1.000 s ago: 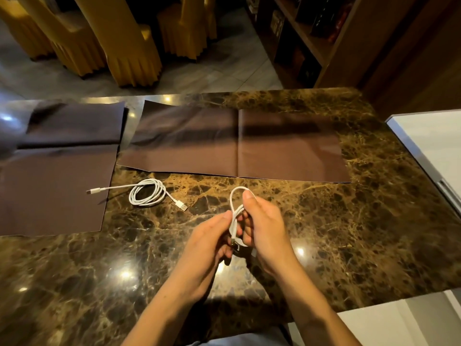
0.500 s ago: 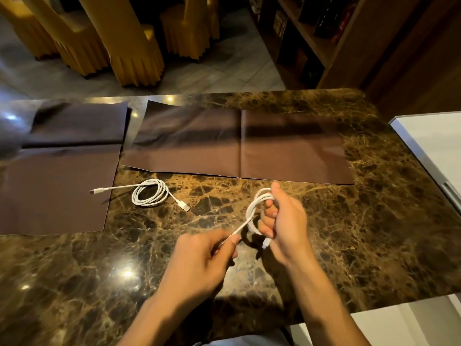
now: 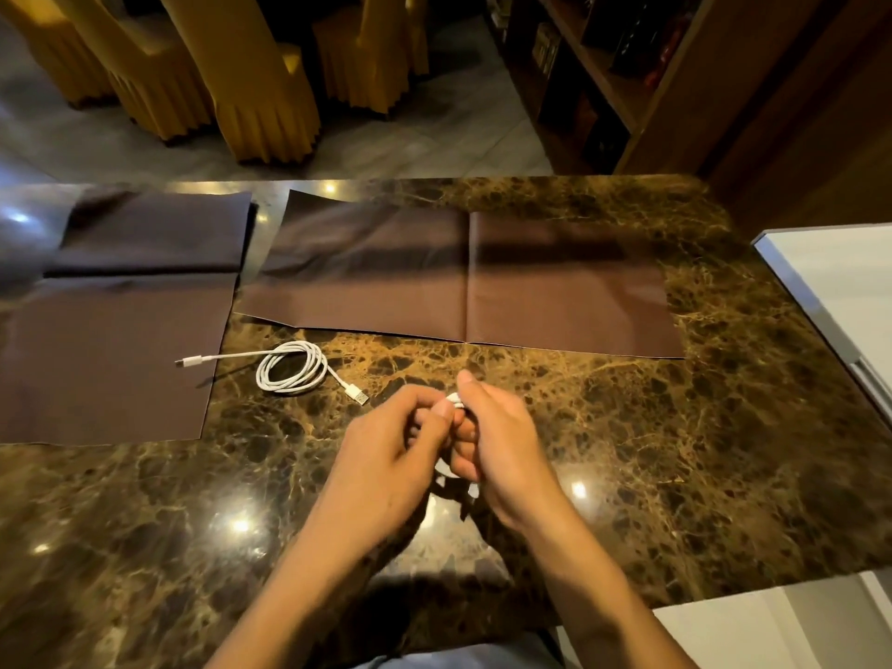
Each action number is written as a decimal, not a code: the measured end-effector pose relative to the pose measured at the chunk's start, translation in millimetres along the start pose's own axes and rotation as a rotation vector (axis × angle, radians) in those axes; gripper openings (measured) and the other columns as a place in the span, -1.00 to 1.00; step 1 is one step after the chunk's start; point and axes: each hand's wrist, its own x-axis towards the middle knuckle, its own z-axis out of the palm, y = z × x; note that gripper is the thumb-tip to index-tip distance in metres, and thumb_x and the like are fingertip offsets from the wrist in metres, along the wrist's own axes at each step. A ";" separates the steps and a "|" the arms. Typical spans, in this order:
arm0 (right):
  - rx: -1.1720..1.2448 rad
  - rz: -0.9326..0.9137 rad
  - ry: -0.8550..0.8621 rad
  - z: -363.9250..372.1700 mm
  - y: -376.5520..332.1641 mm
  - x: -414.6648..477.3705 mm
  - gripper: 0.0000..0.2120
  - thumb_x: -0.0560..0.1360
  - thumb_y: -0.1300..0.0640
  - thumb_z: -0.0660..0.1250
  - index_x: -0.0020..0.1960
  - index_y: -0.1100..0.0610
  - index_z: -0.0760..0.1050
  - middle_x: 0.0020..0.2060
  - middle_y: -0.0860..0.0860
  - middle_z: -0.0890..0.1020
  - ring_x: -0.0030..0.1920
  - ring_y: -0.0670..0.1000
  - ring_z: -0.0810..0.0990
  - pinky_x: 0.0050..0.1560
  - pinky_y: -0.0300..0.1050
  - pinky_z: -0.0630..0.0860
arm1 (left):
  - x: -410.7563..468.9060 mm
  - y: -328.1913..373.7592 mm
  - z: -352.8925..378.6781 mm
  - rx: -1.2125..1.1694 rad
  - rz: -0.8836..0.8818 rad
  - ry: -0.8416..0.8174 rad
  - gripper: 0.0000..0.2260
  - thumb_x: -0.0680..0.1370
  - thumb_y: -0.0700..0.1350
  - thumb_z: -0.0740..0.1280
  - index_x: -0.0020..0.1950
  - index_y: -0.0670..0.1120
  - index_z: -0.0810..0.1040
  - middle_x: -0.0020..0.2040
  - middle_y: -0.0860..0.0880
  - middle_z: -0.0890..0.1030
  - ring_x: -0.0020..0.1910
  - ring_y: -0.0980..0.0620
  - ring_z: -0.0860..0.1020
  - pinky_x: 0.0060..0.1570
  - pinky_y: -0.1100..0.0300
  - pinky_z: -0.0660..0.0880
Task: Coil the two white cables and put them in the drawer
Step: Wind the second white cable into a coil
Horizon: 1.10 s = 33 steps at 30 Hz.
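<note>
My left hand has come back in from where it drew the loose end out a moment ago. It now meets my right hand, fingertips pinching the white cable at the coil's top. My right fingers curl round the loops, mostly hidden. I judge this coil nearly wound. The second cable lies coiled on the marble table, left of my hands; neither has reached the drawer.

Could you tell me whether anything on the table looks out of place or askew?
Nothing looks damaged or spilled. The coiled cable on the table has both plug ends trailing loose, one reaching over the left mat's edge. The long mat lies slightly skewed.
</note>
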 end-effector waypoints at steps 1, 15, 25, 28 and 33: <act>0.057 0.022 -0.012 -0.6 0.3 -0.1 -0.65 0.68 0.00 0.18 0.01 0.28 0.51 -0.45 0.10 0.36 -0.55 -0.08 0.24 -0.61 -0.25 0.20 | 4.0 0.5 2.0 -0.040 -0.017 0.001 -0.88 0.63 0.04 0.27 0.01 0.12 0.60 -0.26 0.13 0.66 -0.33 0.19 0.60 -0.26 0.17 0.56; -0.397 -0.256 -0.140 -31.5 -9.8 -20.2 -0.81 0.63 0.14 0.31 0.01 0.17 0.69 -0.17 0.09 0.71 -0.15 -0.03 0.66 -0.03 -0.11 0.59 | 18.4 -16.8 0.6 -0.044 -0.081 0.181 -0.62 0.70 0.03 0.10 -0.19 -0.18 0.43 -0.29 -0.08 0.48 -0.34 0.08 0.44 -0.25 0.12 0.39; -0.291 -0.207 -0.128 -33.0 -24.3 -33.4 -0.92 0.51 0.26 0.46 -0.01 0.23 0.70 -0.30 0.10 0.70 -0.36 0.00 0.60 -0.29 -0.22 0.55 | 7.7 -9.5 13.7 -0.035 -0.051 0.228 -0.66 0.70 0.07 0.02 -0.24 0.03 0.32 -0.37 0.14 0.43 -0.40 0.13 0.37 -0.27 0.00 0.37; -0.353 -0.340 -0.010 -22.9 -21.1 -33.3 -0.91 0.48 0.27 0.50 -0.03 0.17 0.70 -0.27 0.12 0.72 -0.30 0.15 0.67 -0.19 -0.06 0.67 | 7.3 -5.4 13.9 -0.055 -0.064 0.196 -0.65 0.70 0.08 0.00 -0.23 0.05 0.35 -0.36 0.09 0.45 -0.40 0.14 0.39 -0.26 -0.03 0.42; -0.516 -0.562 0.190 -9.4 -9.3 -32.2 -0.89 0.44 0.19 0.55 -0.05 0.05 0.73 -0.25 -0.07 0.72 -0.26 0.02 0.69 -0.18 0.01 0.66 | 10.0 -5.6 12.0 -0.083 -0.076 0.184 -0.64 0.70 0.07 -0.01 -0.22 0.00 0.36 -0.36 0.05 0.42 -0.41 0.17 0.37 -0.31 0.13 0.38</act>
